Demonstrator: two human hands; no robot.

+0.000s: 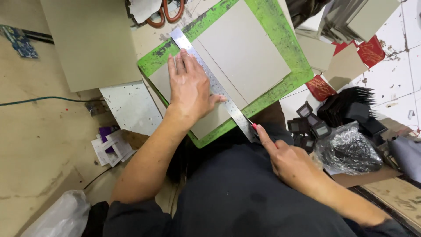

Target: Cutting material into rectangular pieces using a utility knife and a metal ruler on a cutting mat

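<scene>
Pressing flat on the steel ruler (215, 87) mid-frame, the left hand (189, 85) steadies grey board (245, 52) while the right hand (289, 160), fingers closed round a red-tipped knife (254, 126), looks to be finishing a cut needing firm pressure

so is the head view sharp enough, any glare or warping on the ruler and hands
Head view: even, soft light; the left hand pressing on the ruler is sharp, with only a faint shadow. The ruler shows a mild sheen, no blown-out glare. The right hand at the ruler's near end is slightly soft. Wide-lens warping bends the floor tiles and edges toward the frame's corners.
</scene>
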